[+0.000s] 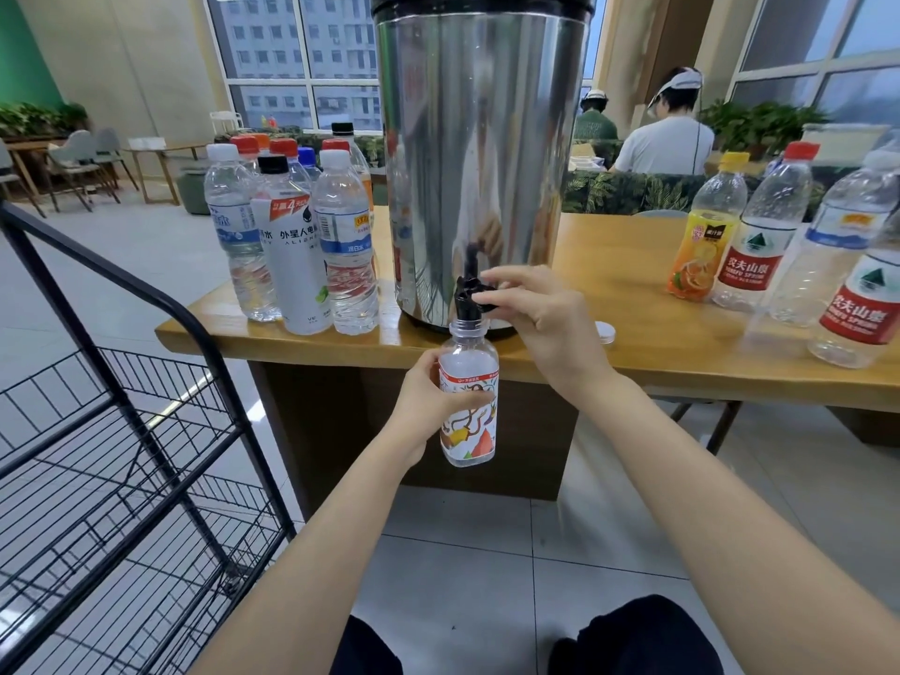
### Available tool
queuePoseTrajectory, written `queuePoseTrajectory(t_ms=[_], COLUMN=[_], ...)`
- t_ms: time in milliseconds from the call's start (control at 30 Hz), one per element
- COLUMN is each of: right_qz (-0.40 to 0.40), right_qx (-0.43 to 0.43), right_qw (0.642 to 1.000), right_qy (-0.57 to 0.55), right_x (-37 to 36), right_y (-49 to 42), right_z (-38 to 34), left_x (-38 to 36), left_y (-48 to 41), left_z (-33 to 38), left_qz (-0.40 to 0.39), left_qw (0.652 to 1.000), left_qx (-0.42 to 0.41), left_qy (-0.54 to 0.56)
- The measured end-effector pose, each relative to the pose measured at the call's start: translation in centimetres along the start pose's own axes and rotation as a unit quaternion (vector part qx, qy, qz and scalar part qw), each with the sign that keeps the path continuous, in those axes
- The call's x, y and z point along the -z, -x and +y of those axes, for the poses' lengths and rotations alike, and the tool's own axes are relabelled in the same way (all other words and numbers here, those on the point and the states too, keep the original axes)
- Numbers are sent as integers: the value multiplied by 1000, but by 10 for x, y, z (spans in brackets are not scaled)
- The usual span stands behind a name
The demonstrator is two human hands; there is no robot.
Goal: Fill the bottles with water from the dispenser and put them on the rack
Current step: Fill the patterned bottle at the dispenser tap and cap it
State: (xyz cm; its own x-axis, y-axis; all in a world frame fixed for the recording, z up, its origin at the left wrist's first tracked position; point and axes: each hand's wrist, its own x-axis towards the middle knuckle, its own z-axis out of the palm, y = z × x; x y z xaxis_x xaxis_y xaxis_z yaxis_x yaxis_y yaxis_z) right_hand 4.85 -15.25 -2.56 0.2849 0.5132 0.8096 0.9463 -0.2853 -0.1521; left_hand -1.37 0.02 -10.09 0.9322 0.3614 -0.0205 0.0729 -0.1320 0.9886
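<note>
A tall steel water dispenser (pixel 479 153) stands on the wooden table (pixel 682 353), its black tap (pixel 470 294) jutting over the front edge. My left hand (pixel 421 397) grips a small clear bottle (pixel 469 406) with a colourful label, its open mouth right under the tap spout. My right hand (pixel 531 314) pinches the tap lever with thumb and fingers. A white cap (pixel 605 331) lies on the table right of the dispenser. The black wire rack (pixel 117 460) stands at the lower left.
Several capped bottles (pixel 297 236) cluster on the table left of the dispenser. More bottles (pixel 789 246), some with red labels, one with an orange label, stand at the right. Two people sit beyond the table. Grey tiled floor lies below.
</note>
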Motion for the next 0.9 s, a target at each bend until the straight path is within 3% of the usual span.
queuePoseTrajectory(t_ms=[333,567,900], right_qz=[48,66,77], right_qx=[-15,-92,-113], right_qw=[995,993,990], right_qy=[89,35,14], right_x=[2,-4,-10], right_y=[0,1,4], right_z=[8,-3,0], left_x=[2,2,1], left_y=[-1,1,4], left_z=[3,5,8], left_qz=[4,10,13], left_qw=[1000,1000,1000], left_qx=[-1,2,4], left_qy=[-11,-9,-9])
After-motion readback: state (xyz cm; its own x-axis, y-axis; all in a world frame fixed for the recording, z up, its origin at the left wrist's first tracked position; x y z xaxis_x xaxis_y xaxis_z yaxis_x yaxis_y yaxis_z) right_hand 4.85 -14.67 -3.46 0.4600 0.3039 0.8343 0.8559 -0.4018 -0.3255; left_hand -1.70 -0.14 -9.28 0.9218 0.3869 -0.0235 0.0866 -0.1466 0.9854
